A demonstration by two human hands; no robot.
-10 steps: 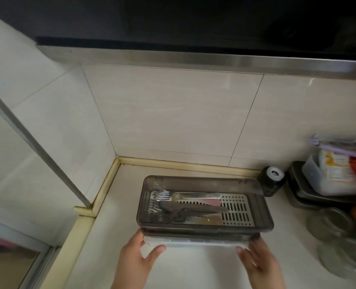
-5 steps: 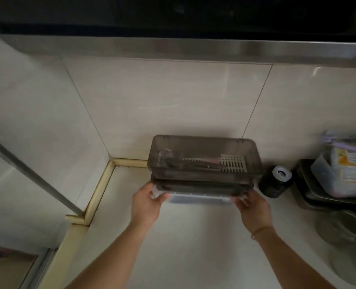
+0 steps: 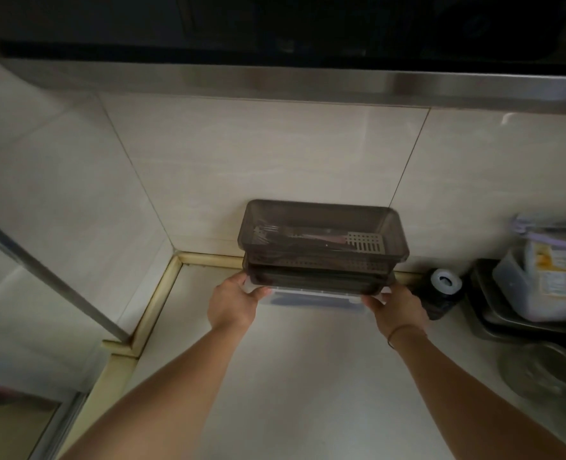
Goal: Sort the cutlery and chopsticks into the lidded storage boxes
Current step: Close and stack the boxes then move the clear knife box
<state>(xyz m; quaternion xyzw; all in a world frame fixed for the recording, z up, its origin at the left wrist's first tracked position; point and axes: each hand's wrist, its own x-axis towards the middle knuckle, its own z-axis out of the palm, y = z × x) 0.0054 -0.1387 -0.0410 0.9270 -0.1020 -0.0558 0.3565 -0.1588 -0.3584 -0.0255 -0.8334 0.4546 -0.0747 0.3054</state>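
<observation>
Two lidded storage boxes are stacked against the tiled back wall of the counter. The upper box [image 3: 323, 234] has a smoky grey lid, and forks and other cutlery [image 3: 295, 234] show through it on a slotted tray. The lower box [image 3: 311, 298] has a clear white base. My left hand [image 3: 233, 302] grips the lower box's left end, thumb on its front. My right hand [image 3: 396, 307] grips its right end in the same way. Both arms are stretched far forward.
A small black jar with a white cap [image 3: 442, 290] stands just right of the boxes. Further right sit stacked metal trays [image 3: 494, 313] with a plastic container of packets [image 3: 547, 280], and glass lids [image 3: 540, 370]. A yellowish trim [image 3: 155, 303] edges the counter's left side.
The stacked boxes have slid away from me across the counter to the back wall, with both hands holding the lower box. The view has darkened.
</observation>
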